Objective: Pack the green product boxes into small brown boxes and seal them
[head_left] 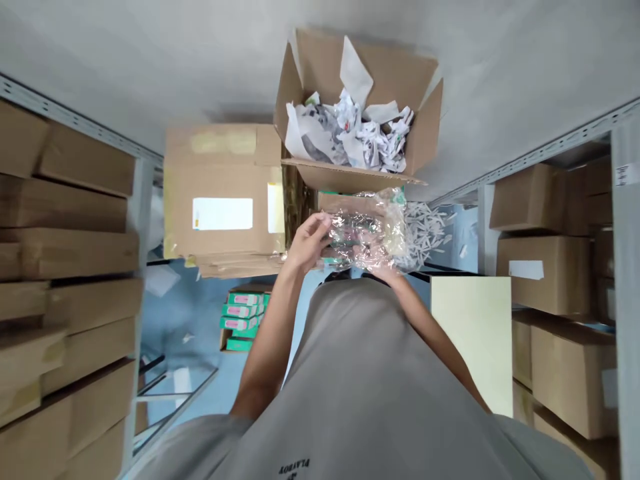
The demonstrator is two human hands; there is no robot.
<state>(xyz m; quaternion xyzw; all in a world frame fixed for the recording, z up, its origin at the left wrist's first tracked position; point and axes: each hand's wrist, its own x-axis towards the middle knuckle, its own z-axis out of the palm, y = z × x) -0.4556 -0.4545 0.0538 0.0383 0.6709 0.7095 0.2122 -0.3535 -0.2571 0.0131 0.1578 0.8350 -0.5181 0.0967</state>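
A crinkled clear plastic bag [367, 233] with something greenish inside is held in front of my chest. My left hand [309, 241] pinches its left end with curled fingers. My right hand [384, 268] is under the bag and mostly hidden by the plastic; its fingers seem wrapped around the bag's underside. Just beyond the bag stands an open cardboard box [425, 133] filled with crumpled white paper [350, 130].
A closed cardboard box [223, 193] with a white label sits left of the open one. Shelves stacked with brown boxes [65, 267] line both sides [565, 287]. Green-and-pink packs [243, 319] lie in a box on the blue floor. White bits [425, 230] are scattered at right.
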